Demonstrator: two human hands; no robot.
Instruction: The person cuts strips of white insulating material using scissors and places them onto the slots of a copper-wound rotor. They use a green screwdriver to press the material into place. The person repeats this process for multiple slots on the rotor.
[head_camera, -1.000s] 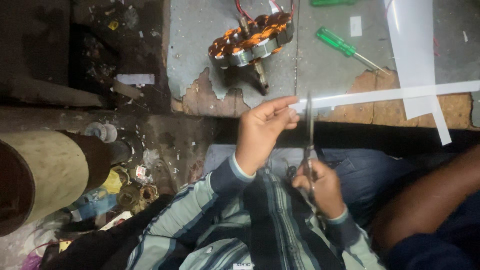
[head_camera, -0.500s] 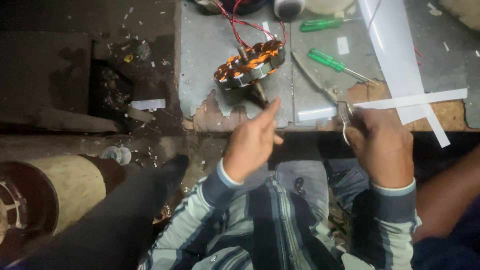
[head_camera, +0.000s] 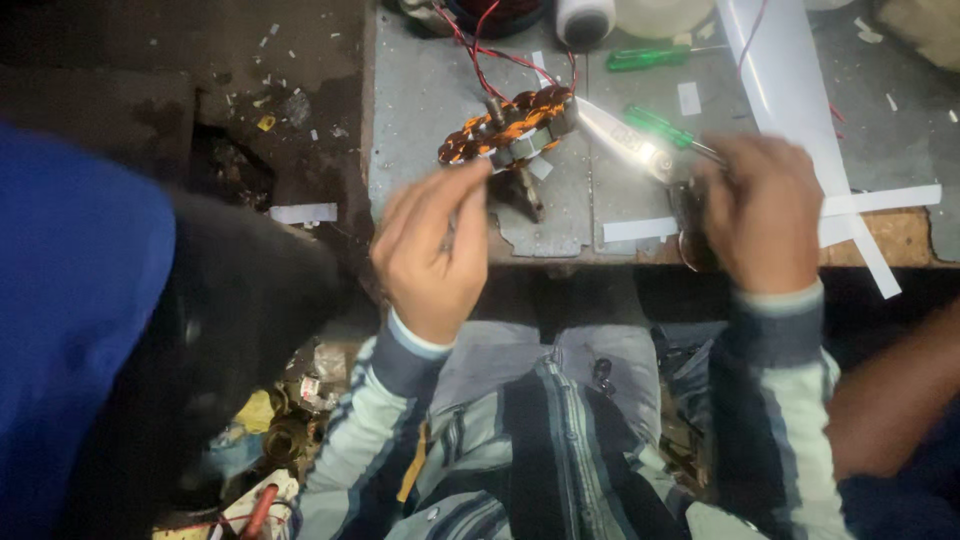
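My left hand hovers at the bench edge, its blurred fingertips just short of a motor stator with copper windings and red wires. Whether it pinches anything is unclear. My right hand is closed around the handles of scissors, whose shiny blades point left toward the stator. A short white paper strip lies on the grey metal bench top below the blades.
Two green-handled screwdrivers lie behind the scissors. A long white sheet and a white strip cross at the right. Another person's blue sleeve fills the left, and a bare arm shows at the right. Scrap litters the floor.
Both hands rose from my lap to the bench. The left hand let go of the long white strip and moved to the stator; the right carried the scissors up beside it.
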